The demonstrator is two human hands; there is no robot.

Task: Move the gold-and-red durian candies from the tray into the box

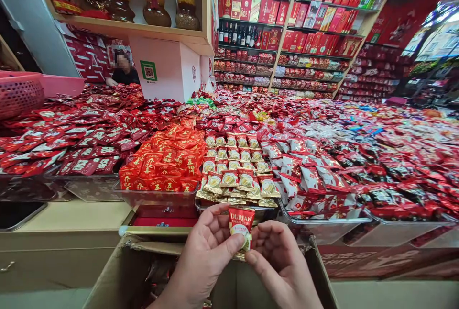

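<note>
Both hands hold one durian candy packet above the open cardboard box, at the near edge of the display counter.

Left hand: fingers curled, thumb pressed on the packet's lower left face, other fingers behind it. Closed on the packet.

Right hand: thumb and forefinger tips pinch the packet's lower right corner; remaining fingers loosely curled, not fully shut.

Packet: upright, red top w/ "DURIAN" lettering, pale lower half. Approx. centred btwn the two hands, just in front of the counter's near edge.

Counter layout, near edge, left to right:
- Clear tray of orange-red packets, stacked high.
- Tray of matching durian packets, in rows, directly behind the held packet.
- Tray of red-and-silver packets, right of the durian tray.

Rest of counter: covered w/ red wrapped sweets to the far edge. Pink basket at far left. White box w/ green QR label at far edge; a person sits beside it. Wall shelves w/ red boxes and bottles behind.
</note>
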